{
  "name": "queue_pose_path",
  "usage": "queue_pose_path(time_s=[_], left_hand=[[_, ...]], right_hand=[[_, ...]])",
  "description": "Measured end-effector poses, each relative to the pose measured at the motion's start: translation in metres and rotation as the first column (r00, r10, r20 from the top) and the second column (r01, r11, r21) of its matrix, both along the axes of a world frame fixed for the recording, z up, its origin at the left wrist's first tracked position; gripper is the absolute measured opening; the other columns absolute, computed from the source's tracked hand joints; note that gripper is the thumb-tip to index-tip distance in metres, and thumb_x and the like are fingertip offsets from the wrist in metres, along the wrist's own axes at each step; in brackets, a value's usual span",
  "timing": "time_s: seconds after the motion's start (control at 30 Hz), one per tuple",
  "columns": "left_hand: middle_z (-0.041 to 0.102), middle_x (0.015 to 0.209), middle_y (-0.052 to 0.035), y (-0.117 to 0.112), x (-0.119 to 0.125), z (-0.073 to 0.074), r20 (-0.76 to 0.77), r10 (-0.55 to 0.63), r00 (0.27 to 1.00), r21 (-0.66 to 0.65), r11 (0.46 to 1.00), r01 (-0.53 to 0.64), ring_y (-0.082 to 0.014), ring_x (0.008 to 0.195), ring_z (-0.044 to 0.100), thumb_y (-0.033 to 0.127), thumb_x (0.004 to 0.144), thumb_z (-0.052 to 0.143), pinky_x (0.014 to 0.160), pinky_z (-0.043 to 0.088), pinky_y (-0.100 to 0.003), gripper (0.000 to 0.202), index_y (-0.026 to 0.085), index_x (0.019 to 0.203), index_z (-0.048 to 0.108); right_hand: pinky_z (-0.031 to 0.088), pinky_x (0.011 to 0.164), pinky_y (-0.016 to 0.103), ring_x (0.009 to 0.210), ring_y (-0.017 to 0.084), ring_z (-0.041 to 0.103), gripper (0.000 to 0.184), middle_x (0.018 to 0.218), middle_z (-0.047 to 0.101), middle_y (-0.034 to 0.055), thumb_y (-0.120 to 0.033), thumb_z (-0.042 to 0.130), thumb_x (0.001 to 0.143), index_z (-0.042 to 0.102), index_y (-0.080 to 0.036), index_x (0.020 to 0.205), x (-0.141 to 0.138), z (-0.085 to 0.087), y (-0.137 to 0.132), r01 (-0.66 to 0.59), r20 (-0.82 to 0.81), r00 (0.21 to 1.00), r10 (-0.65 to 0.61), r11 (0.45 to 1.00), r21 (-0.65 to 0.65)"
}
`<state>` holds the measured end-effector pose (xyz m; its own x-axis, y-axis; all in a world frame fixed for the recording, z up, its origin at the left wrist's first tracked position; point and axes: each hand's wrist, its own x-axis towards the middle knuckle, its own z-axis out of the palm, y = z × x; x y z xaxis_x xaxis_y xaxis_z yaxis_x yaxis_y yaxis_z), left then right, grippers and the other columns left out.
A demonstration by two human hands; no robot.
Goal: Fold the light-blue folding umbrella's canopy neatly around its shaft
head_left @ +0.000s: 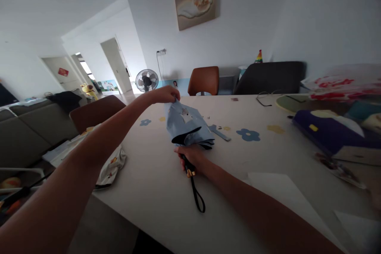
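Observation:
A light blue folding umbrella (pixel 190 121) with black lining is held above the white table (pixel 149 166), its canopy loosely folded. My right hand (pixel 190 156) grips its black handle, from which a black wrist strap (pixel 198 198) hangs. At the canopy's far end my left hand (pixel 168 94) pinches the blue fabric between closed fingers. Just right of the canopy, a blue strip (pixel 219 132) lies on the tabletop; whether it joins the umbrella I cannot tell. A white patterned cloth (pixel 111 168) lies at the table's left edge, partly behind my left forearm.
To the right are eyeglasses (pixel 264 98), a purple box-like object (pixel 324 133), a red-and-white plastic bag (pixel 348 83) and white paper sheets (pixel 285 194). Chairs (pixel 204 80) stand along the far side, with a fan (pixel 147 80) beyond. Flower shapes (pixel 248 135) mark the tabletop.

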<state>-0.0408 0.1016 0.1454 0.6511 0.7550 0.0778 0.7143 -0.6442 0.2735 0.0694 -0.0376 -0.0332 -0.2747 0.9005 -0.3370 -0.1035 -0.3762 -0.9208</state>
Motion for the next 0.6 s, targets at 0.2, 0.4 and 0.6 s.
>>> queue_pose_path(time_s=[0.2,0.4,0.6], left_hand=[[0.058,0.076,-0.0025,0.0,-0.044,-0.01,0.347,0.041,0.937,0.03,0.998,-0.055,-0.0122,0.072,0.051,0.007,0.058,0.053,0.066,0.04,-0.025,0.012,0.015,0.067,0.058],[0.06,0.087,-0.0027,-0.006,-0.089,-0.037,0.631,0.151,0.761,-0.176,0.983,-0.049,-0.0105,0.077,0.054,0.005,0.057,0.056,0.068,0.042,-0.022,0.011,0.015,0.06,0.053],[0.053,0.055,0.0048,-0.004,-0.115,-0.098,0.694,0.522,0.497,-0.519,0.84,-0.157,-0.0054,0.047,0.044,0.001,0.051,0.054,0.046,0.032,-0.015,0.015,0.015,0.058,0.051]], right_hand=[[0.038,0.03,0.02,0.028,0.008,0.041,0.027,0.037,0.045,-0.0047,-0.022,0.052,0.08,0.044,-0.017,0.055,0.0,0.0,0.001,0.026,-0.047,0.999,-0.026,0.999,-0.021],[0.036,0.03,0.019,0.028,0.008,0.044,0.026,0.037,0.045,-0.0047,-0.025,0.051,0.081,0.044,-0.018,0.056,0.003,-0.004,0.005,0.002,-0.078,0.997,-0.005,0.999,-0.038],[0.036,0.029,0.019,0.028,0.009,0.043,0.026,0.035,0.044,-0.005,-0.025,0.053,0.079,0.044,-0.018,0.057,0.001,0.001,0.003,0.0,-0.012,1.0,-0.001,0.997,-0.078]])
